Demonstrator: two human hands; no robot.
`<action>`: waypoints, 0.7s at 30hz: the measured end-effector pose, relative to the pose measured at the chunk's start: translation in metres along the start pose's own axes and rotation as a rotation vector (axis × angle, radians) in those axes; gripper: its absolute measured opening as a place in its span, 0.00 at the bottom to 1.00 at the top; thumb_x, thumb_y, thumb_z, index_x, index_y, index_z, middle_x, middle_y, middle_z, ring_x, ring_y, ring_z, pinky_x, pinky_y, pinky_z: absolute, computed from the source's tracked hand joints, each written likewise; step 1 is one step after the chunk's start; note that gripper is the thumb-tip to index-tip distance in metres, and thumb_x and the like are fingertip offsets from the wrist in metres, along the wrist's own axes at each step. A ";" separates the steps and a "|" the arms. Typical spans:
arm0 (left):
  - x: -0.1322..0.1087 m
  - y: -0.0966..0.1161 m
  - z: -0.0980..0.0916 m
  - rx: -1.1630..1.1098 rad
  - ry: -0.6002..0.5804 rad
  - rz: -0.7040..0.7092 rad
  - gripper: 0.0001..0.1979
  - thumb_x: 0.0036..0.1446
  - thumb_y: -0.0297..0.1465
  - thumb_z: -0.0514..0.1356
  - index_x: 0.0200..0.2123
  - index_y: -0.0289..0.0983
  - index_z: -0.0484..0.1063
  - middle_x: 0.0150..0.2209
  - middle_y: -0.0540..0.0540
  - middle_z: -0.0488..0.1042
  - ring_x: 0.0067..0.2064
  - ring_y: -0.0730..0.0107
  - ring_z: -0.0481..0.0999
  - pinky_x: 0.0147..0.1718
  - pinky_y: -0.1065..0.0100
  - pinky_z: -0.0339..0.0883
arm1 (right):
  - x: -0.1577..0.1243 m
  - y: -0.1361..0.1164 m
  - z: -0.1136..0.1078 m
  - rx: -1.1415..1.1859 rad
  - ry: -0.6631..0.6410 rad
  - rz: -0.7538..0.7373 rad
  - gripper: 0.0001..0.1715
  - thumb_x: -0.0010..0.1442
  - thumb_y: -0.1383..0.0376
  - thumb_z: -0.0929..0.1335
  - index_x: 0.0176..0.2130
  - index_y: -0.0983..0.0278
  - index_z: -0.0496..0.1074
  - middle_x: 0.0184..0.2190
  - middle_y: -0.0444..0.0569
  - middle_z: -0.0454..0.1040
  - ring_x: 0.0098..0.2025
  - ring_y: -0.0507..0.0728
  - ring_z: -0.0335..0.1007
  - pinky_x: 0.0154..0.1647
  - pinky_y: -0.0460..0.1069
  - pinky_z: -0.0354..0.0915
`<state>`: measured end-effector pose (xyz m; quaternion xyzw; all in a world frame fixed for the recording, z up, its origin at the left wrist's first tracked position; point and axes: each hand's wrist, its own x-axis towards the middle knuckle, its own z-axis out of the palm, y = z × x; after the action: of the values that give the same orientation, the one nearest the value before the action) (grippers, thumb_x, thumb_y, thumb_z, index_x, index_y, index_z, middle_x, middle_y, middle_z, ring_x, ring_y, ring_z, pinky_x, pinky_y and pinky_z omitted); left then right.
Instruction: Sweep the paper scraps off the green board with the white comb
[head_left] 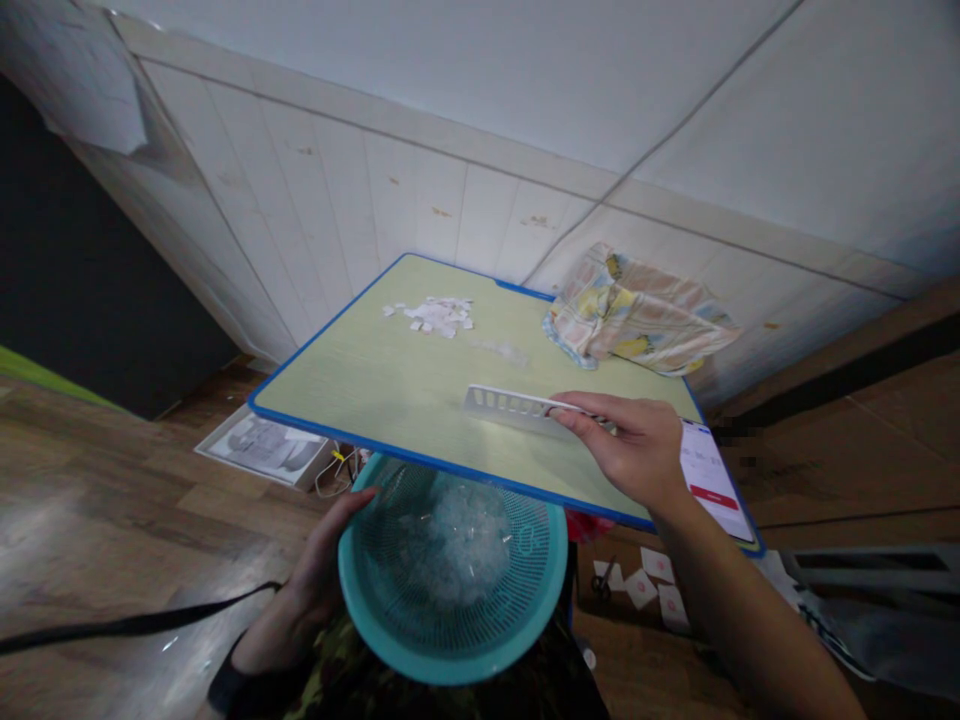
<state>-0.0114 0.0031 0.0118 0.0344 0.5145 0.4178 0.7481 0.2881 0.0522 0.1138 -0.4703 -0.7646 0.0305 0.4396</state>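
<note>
While our left hand steadies a turquoise basket by its left rim, our right hand holds a white slotted strip over the near part of a table, thumb and fingers pinched on its right end. From that grip the strip points left, its long axis running roughly along the table's near edge; whether its lower side touches the tabletop, we cannot tell. The basket sits just below that same edge, toward us and partly hidden by it, so the near edge runs between basket and strip. Our right hand is nearer the strip; our left grips the basket, thumb at the rim, its other fingers out of our sight.

Counted out, we have one strip, one basket and one heap of clear pieces inside it (too jumbled to number). On the table lie one pile of white paper bits toward the far left corner, one faint whitish patch right of the pile, one crumpled cloth at the far right corner and one phone at the near right corner. Lower down, past the near edge, we see one pair of scissors, four white cards and, at left, one shallow box.
</note>
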 end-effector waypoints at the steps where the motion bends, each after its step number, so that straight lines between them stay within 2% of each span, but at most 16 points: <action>1: 0.000 0.000 0.000 -0.005 0.001 -0.006 0.13 0.62 0.25 0.56 0.40 0.28 0.81 0.26 0.37 0.85 0.26 0.54 0.85 0.30 0.59 0.81 | 0.001 0.001 0.002 0.011 0.011 0.005 0.07 0.59 0.65 0.73 0.38 0.55 0.83 0.35 0.42 0.84 0.33 0.57 0.83 0.34 0.47 0.76; 5: 0.001 0.000 -0.001 -0.014 -0.004 -0.003 0.12 0.62 0.25 0.57 0.41 0.28 0.81 0.26 0.37 0.85 0.26 0.54 0.85 0.30 0.59 0.81 | -0.002 0.005 0.009 0.036 0.028 0.036 0.08 0.60 0.65 0.72 0.38 0.54 0.83 0.35 0.42 0.84 0.35 0.58 0.83 0.37 0.48 0.77; 10: 0.001 -0.001 -0.002 -0.009 -0.020 -0.006 0.13 0.63 0.26 0.57 0.44 0.28 0.80 0.25 0.39 0.85 0.24 0.55 0.84 0.28 0.59 0.81 | -0.019 0.006 0.006 0.031 0.023 0.013 0.08 0.59 0.67 0.73 0.37 0.54 0.83 0.34 0.41 0.84 0.32 0.56 0.83 0.32 0.46 0.76; 17: 0.002 -0.003 -0.005 -0.018 -0.050 0.062 0.13 0.63 0.24 0.57 0.29 0.32 0.80 0.23 0.40 0.84 0.21 0.61 0.81 0.23 0.66 0.77 | -0.045 -0.005 -0.009 0.000 0.014 -0.037 0.14 0.57 0.72 0.74 0.39 0.52 0.82 0.34 0.37 0.84 0.30 0.52 0.82 0.32 0.43 0.73; 21: 0.005 -0.004 -0.007 -0.003 -0.039 0.074 0.14 0.63 0.24 0.57 0.28 0.31 0.80 0.23 0.40 0.83 0.20 0.62 0.80 0.22 0.66 0.76 | -0.056 -0.011 -0.012 0.010 0.001 -0.028 0.14 0.58 0.73 0.73 0.39 0.53 0.82 0.35 0.37 0.84 0.32 0.51 0.82 0.35 0.43 0.73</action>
<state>-0.0143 0.0011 0.0031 0.0603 0.4976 0.4454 0.7419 0.2982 -0.0001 0.0907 -0.4572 -0.7707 0.0280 0.4429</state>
